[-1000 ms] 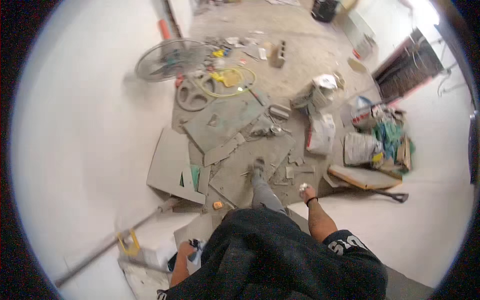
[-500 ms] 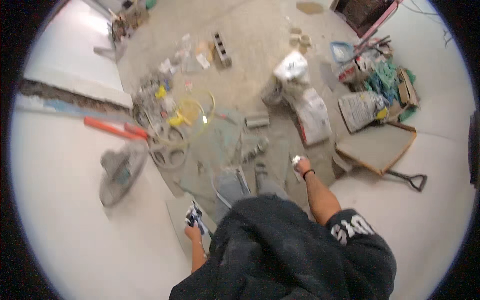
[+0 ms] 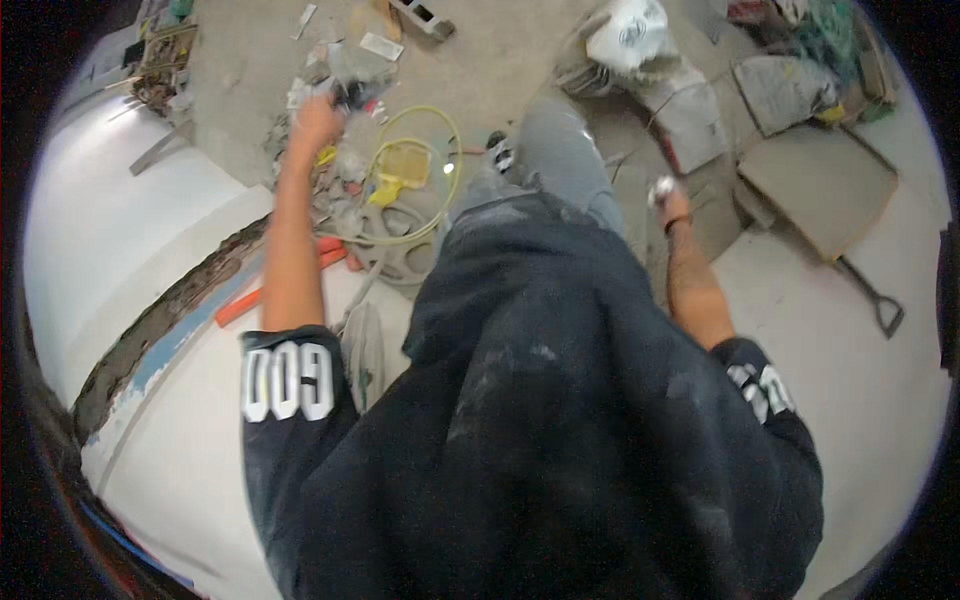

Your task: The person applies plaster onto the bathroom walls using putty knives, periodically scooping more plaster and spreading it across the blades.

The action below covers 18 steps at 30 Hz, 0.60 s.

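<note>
My left hand (image 3: 320, 122) reaches far forward over a litter of small scraps on the floor. Its fingers, blurred, close round a dark crumpled bundle (image 3: 352, 95), whose kind I cannot make out. Low at my right side, my right hand (image 3: 674, 206) is closed on a small crumpled silvery-white piece (image 3: 663, 187); its exact kind is unclear too. A dark band circles that wrist. Below my left hand lie yellow hose loops (image 3: 458, 165) and a yellow tool (image 3: 388, 190) on the floor.
A hollow block (image 3: 425, 18) lies ahead. Dusty sacks (image 3: 690, 115) stand ahead to the right, with a broad shovel (image 3: 820, 185) nearer the right wall. An orange-red bar (image 3: 240, 305) and a grey dusty cloth-like thing (image 3: 365, 345) lie at my left. My leg (image 3: 565, 150) is stretched forward.
My left hand has swung from low at my left side forward over the scraps, bearing the dark bundle. My right hand keeps its hold; the view has shifted and my leg shows further forward.
</note>
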### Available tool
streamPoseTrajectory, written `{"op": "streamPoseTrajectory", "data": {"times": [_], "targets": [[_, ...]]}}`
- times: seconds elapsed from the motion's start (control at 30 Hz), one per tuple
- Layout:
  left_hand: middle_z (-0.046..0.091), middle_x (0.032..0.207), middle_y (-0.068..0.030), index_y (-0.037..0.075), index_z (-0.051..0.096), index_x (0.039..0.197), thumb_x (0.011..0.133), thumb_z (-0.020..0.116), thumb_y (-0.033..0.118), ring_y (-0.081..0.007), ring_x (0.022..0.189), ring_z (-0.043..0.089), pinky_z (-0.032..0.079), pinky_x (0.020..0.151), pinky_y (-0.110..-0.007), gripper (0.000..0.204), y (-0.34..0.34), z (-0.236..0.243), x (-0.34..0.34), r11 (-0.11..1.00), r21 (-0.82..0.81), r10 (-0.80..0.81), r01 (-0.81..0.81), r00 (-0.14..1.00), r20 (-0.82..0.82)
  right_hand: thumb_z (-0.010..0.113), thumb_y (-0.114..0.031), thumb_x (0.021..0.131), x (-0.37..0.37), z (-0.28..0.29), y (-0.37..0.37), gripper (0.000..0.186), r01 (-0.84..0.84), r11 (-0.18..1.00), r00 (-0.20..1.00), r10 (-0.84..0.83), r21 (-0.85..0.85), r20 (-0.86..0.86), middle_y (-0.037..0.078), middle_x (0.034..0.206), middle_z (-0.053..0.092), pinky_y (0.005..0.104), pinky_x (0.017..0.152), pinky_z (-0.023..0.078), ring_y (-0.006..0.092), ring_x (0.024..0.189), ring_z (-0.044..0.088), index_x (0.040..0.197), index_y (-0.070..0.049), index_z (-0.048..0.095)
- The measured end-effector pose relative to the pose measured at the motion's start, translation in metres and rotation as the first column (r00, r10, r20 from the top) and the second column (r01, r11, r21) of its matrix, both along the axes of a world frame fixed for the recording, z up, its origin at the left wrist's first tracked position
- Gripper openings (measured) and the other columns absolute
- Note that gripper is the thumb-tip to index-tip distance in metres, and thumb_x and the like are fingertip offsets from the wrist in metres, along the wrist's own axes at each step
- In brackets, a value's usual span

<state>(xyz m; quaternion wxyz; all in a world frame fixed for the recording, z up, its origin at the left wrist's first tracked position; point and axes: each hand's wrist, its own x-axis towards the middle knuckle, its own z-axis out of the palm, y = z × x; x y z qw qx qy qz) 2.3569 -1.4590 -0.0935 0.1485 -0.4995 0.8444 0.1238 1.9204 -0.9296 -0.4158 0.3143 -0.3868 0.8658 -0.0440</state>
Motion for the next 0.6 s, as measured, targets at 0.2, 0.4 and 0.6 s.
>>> {"op": "streamPoseTrajectory", "data": {"times": [0.2, 0.4, 0.6], "targets": [[0.058, 0.084, -0.0221, 0.002, 0.059, 0.087, 0.073, 0.05, 0.01, -0.0378, 0.08, 0.056, 0.045, 0.067, -0.044, 0.018, -0.129, 0.024, -0.146, 0.955, -0.204, -0.259, 0.214, 0.938, -0.23, 0.05, -0.017, 0.079, 0.069, 0.058, -0.05, 0.02, 0.781, 0.422, 0.084, -0.801, 0.46, 0.592, 0.014, 0.085, 0.062, 0.0369, 0.062, 0.046, 0.0287, 0.074, 0.059, 0.09, -0.003, 0.057], [0.057, 0.098, -0.0234, 0.0, 0.057, 0.102, 0.069, 0.058, 0.017, -0.0363, 0.091, 0.056, 0.044, 0.082, -0.04, 0.037, -0.177, -0.179, -0.065, 0.889, 0.4, -0.295, 0.222, 0.947, 0.128, 0.042, -0.017, 0.085, -0.013, 0.019, -0.222, 0.023, 0.055, 0.989, 0.995, -0.042, -0.138, 0.091, 0.01, 0.08, 0.061, 0.0356, 0.06, 0.046, 0.0231, 0.07, 0.058, 0.096, -0.005, 0.058], [0.062, 0.084, -0.0198, 0.004, 0.063, 0.083, 0.063, 0.065, 0.027, -0.0344, 0.076, 0.06, 0.048, 0.065, -0.04, 0.032, -0.128, -0.217, 0.094, 0.586, 0.777, 0.246, -0.23, 0.964, 0.1, 0.053, -0.005, 0.076, -0.184, 0.116, -0.559, 0.019, 0.804, 0.579, 0.315, -0.611, 0.139, 0.726, 0.004, 0.08, 0.058, 0.0259, 0.061, 0.047, 0.0155, 0.068, 0.055, 0.094, -0.004, 0.055]]}}
